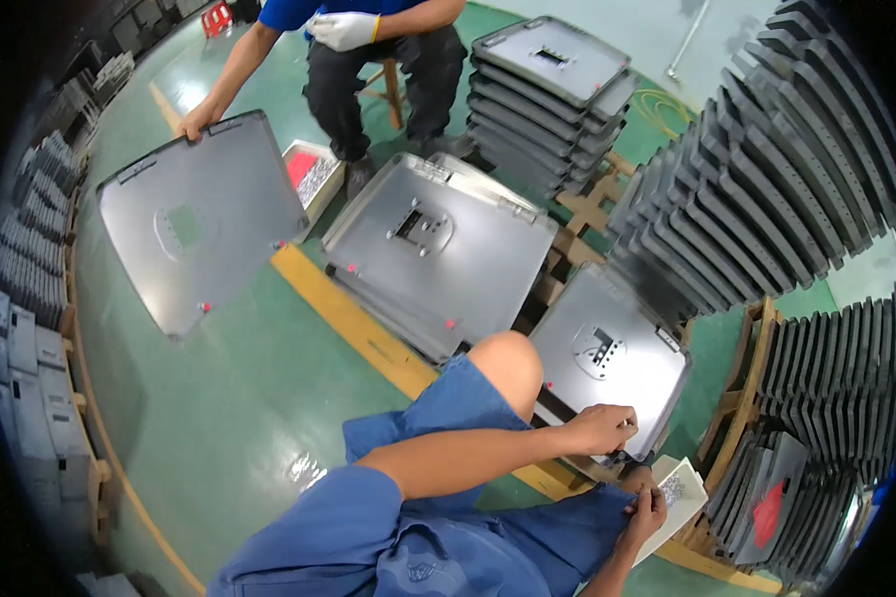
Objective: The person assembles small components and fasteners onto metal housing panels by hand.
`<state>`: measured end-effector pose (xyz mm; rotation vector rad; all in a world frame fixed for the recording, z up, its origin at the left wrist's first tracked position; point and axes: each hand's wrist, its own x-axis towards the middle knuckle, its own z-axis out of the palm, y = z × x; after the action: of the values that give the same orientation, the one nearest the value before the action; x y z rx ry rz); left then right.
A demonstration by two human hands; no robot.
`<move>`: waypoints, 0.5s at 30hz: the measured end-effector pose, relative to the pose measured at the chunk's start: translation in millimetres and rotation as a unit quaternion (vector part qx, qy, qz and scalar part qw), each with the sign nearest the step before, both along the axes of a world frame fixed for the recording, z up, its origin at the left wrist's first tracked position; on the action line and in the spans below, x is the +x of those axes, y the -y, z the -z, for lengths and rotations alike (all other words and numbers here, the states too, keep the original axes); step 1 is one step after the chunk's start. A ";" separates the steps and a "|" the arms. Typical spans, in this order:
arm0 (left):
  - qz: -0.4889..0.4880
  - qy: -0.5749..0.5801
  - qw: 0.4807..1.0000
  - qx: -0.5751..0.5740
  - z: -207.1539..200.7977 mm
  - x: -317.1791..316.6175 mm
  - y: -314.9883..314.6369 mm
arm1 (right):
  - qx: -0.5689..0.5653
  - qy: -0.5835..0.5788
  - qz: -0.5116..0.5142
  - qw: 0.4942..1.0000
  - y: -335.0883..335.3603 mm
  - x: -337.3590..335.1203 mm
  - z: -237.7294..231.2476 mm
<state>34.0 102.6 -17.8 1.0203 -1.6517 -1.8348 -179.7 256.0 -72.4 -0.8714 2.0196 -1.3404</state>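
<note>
My left hand [602,430] is closed over the near edge of a grey metal panel [639,383]. Its fingertips are pinched together, and whatever they hold is too small to name. The panel has a square cut-out with several small holes in its middle and lies flat in front of my knees. My right hand [648,511] is also closed in a pinch, beside a white bin [689,510] of small metal parts. What sits between those fingers cannot be made out.
A co-worker's bare hand [197,119] holds up another panel [209,224]; the other wears a white glove [343,31]. Between us lies a panel pile [468,249]. Stacked panels [548,99] stand behind, with tall rows [757,179] on pallets at right. A yellow strip [358,323] crosses the floor.
</note>
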 end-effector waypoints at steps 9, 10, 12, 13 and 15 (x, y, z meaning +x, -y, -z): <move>0.003 0.031 0.996 -0.086 11.3 -3.2 0.5 | 0.030 0.015 -0.030 0.999 4.6 0.2 -5.5; -0.002 0.031 0.995 -0.091 11.8 -3.4 -0.2 | 0.030 0.014 -0.029 0.999 4.2 0.1 -5.3; -0.007 0.030 0.995 -0.095 12.2 -3.9 -1.9 | 0.032 0.019 -0.017 0.999 3.5 0.7 -5.1; -0.016 0.036 0.995 -0.095 12.3 -4.1 -2.6 | 0.032 0.018 -0.017 0.999 3.5 0.9 -5.4; -0.024 0.042 0.994 -0.094 10.7 -3.7 -3.3 | 0.030 0.024 -0.031 0.999 2.8 0.7 -5.9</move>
<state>30.3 105.9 -28.5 1.0569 -1.7935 -1.5920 -179.0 253.2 -66.5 -0.8596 1.9687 -1.2498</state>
